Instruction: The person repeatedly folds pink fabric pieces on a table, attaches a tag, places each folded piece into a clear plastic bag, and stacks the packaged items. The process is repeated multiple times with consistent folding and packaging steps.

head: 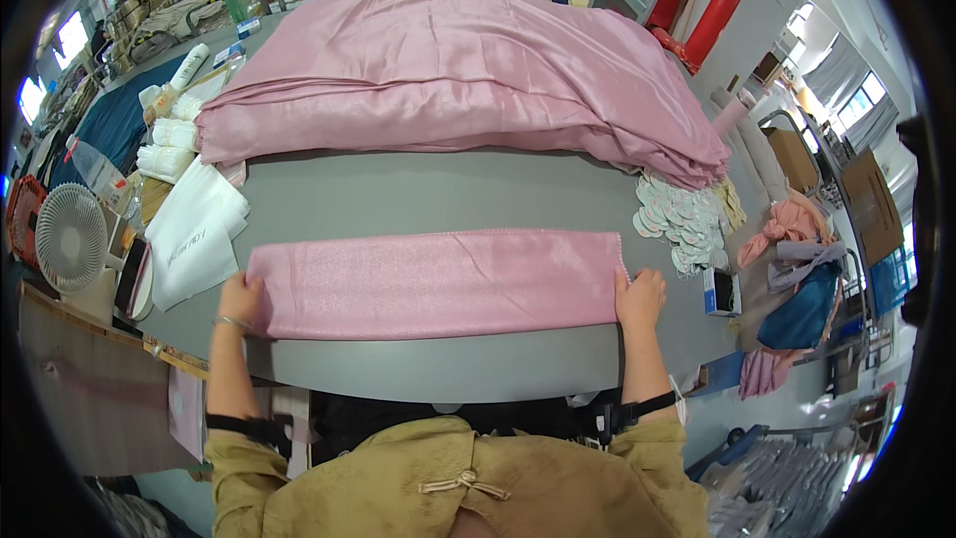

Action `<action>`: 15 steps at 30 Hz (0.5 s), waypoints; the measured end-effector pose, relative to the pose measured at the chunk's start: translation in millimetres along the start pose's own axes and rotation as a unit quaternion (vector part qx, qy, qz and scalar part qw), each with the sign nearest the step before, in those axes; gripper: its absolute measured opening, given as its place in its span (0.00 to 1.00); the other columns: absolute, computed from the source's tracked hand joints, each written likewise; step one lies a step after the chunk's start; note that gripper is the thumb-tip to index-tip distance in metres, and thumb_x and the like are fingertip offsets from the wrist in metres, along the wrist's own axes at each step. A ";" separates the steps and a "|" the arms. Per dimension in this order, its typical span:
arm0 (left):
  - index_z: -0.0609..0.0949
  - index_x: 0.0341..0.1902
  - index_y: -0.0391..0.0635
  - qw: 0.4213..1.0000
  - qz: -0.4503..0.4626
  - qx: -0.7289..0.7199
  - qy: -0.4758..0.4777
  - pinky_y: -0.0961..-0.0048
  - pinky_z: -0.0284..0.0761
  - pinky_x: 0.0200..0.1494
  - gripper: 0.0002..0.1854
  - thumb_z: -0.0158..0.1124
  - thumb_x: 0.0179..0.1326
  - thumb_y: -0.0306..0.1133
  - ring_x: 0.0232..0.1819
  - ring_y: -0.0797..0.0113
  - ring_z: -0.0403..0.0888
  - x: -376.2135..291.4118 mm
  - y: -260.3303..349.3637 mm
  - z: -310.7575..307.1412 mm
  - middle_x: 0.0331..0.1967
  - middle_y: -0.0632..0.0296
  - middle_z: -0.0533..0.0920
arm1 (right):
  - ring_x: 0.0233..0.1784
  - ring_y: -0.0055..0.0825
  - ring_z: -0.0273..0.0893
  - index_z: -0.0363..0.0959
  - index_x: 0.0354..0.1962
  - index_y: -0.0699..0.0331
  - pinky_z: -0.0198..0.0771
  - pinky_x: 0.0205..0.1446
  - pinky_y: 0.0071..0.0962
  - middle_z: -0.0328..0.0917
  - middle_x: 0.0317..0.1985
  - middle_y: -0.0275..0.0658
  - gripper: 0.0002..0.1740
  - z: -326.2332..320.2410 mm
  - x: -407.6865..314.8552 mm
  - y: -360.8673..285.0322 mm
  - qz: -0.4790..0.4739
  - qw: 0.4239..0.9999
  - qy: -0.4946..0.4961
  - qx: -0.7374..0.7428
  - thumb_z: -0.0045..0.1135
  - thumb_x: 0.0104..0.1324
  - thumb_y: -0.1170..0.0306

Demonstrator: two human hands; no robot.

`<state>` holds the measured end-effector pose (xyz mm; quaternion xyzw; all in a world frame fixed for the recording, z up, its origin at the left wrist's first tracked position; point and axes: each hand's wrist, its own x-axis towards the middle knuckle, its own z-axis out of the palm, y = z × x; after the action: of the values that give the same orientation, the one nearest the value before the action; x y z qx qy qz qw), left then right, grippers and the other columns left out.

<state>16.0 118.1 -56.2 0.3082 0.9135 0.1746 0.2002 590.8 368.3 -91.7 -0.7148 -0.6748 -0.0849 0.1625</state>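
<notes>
A long folded pink fabric piece (441,285) lies across the grey tabletop in front of me. At its left end, my left hand (240,302) grips the edge between thumb and fingers. The right end, which has a stitched border, is pinched by my right hand (641,300). Beyond it, a large heap of satiny pink cloth (463,67) covers the far part of the table.
The grey table (433,187) carries white printed bags (196,235) and white rolls (168,148) at left. A small fan (72,237) stands beside them. To the right are a pile of round tags (680,220) and a small box (721,293).
</notes>
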 end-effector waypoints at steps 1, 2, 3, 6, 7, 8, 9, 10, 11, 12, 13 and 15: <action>0.75 0.51 0.34 0.977 0.032 -0.206 -0.052 0.63 0.77 0.45 0.19 0.60 0.60 0.34 0.42 0.55 0.81 -6.2 15.3 -11.8 0.46 0.49 0.81 | 0.50 0.45 0.69 0.74 0.39 0.67 0.65 0.53 0.43 0.73 0.42 0.45 0.22 2.2 1.2 4.0 -0.016 1.000 -0.010 0.002 0.60 0.58 0.55; 0.75 0.51 0.35 0.912 0.054 -0.391 -0.112 0.65 0.77 0.46 0.18 0.60 0.60 0.33 0.42 0.59 0.81 -16.6 33.1 -19.6 0.46 0.52 0.81 | 0.49 0.45 0.70 0.74 0.38 0.66 0.65 0.53 0.42 0.73 0.41 0.44 0.21 4.6 -1.3 3.6 -0.041 0.999 -0.031 0.015 0.60 0.58 0.56; 0.75 0.51 0.35 0.809 0.074 -0.561 -0.158 0.67 0.77 0.46 0.18 0.60 0.60 0.32 0.43 0.62 0.81 -25.1 56.6 -22.6 0.46 0.55 0.81 | 0.48 0.45 0.70 0.73 0.37 0.66 0.65 0.52 0.42 0.73 0.40 0.44 0.19 6.4 -3.0 0.6 -0.044 0.999 -0.016 0.005 0.60 0.59 0.57; 0.73 0.55 0.38 0.788 0.169 -0.536 -0.250 0.73 0.77 0.44 0.20 0.62 0.60 0.31 0.40 0.70 0.79 -53.9 134.8 19.6 0.42 0.61 0.80 | 0.46 0.43 0.71 0.72 0.34 0.65 0.66 0.49 0.42 0.73 0.37 0.43 0.16 6.6 -8.5 -11.1 -0.083 0.997 -0.005 -0.007 0.59 0.59 0.60; 0.73 0.55 0.37 0.827 0.202 -0.468 -0.239 0.73 0.77 0.40 0.22 0.63 0.60 0.33 0.36 0.71 0.78 -62.0 161.0 43.3 0.37 0.62 0.79 | 0.45 0.43 0.71 0.72 0.33 0.65 0.67 0.48 0.42 0.73 0.37 0.44 0.15 4.8 -8.3 -13.6 -0.090 0.996 -0.004 -0.013 0.59 0.59 0.60; 0.72 0.55 0.37 0.896 0.241 -0.295 -0.226 0.72 0.75 0.37 0.23 0.63 0.60 0.36 0.33 0.73 0.76 -65.3 182.4 62.8 0.35 0.61 0.79 | 0.44 0.43 0.72 0.71 0.32 0.65 0.68 0.47 0.42 0.73 0.36 0.44 0.14 2.5 -7.0 -14.9 -0.093 0.995 0.016 -0.030 0.59 0.60 0.61; 0.73 0.52 0.37 0.904 0.211 -0.288 -0.233 0.69 0.75 0.36 0.22 0.63 0.57 0.37 0.33 0.70 0.77 -74.1 202.6 87.7 0.33 0.58 0.79 | 0.43 0.43 0.73 0.71 0.32 0.65 0.69 0.46 0.42 0.73 0.35 0.44 0.14 0.2 -5.7 -15.9 -0.094 0.995 -0.008 -0.016 0.58 0.60 0.61; 0.74 0.49 0.37 0.903 0.277 -0.254 -0.208 0.64 0.75 0.40 0.22 0.63 0.55 0.37 0.35 0.59 0.80 -78.8 218.8 107.6 0.35 0.49 0.80 | 0.42 0.44 0.73 0.71 0.33 0.64 0.69 0.45 0.43 0.73 0.35 0.45 0.14 -1.8 -4.1 -16.0 -0.089 0.996 -0.015 -0.013 0.58 0.60 0.61; 0.74 0.47 0.35 0.901 0.314 -0.236 -0.184 0.59 0.74 0.45 0.21 0.62 0.54 0.38 0.40 0.47 0.80 -83.9 231.6 125.4 0.38 0.41 0.80 | 0.41 0.44 0.74 0.70 0.34 0.64 0.70 0.44 0.43 0.73 0.35 0.46 0.14 -2.9 -3.3 -16.3 -0.073 0.996 -0.047 -0.026 0.58 0.60 0.61; 0.74 0.45 0.34 0.907 0.297 -0.228 -0.191 0.58 0.73 0.48 0.20 0.61 0.54 0.38 0.43 0.42 0.79 -88.5 241.0 140.9 0.39 0.39 0.80 | 0.40 0.45 0.75 0.70 0.34 0.64 0.71 0.44 0.44 0.73 0.35 0.46 0.14 -3.4 -3.3 -15.9 -0.068 0.997 -0.036 -0.001 0.58 0.60 0.61; 0.74 0.43 0.35 0.908 0.329 -0.195 -0.172 0.59 0.74 0.47 0.19 0.61 0.55 0.38 0.42 0.42 0.79 -93.1 246.4 153.4 0.38 0.39 0.80 | 0.39 0.45 0.76 0.69 0.35 0.64 0.71 0.43 0.44 0.73 0.35 0.46 0.15 -3.0 -3.7 -15.8 -0.052 0.997 -0.049 0.010 0.58 0.61 0.61; 0.74 0.46 0.37 0.887 0.275 -0.218 -0.301 0.63 0.77 0.42 0.16 0.60 0.59 0.34 0.36 0.52 0.81 -96.8 250.3 168.4 0.34 0.49 0.82 | 0.39 0.47 0.76 0.68 0.38 0.64 0.72 0.44 0.44 0.74 0.37 0.48 0.15 -1.4 -6.3 -14.7 -0.031 0.996 -0.084 0.028 0.57 0.61 0.62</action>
<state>289.8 277.2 -65.1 0.5330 0.6269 0.3164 0.4720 575.9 362.4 -90.8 -0.6932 -0.7102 -0.0108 0.1220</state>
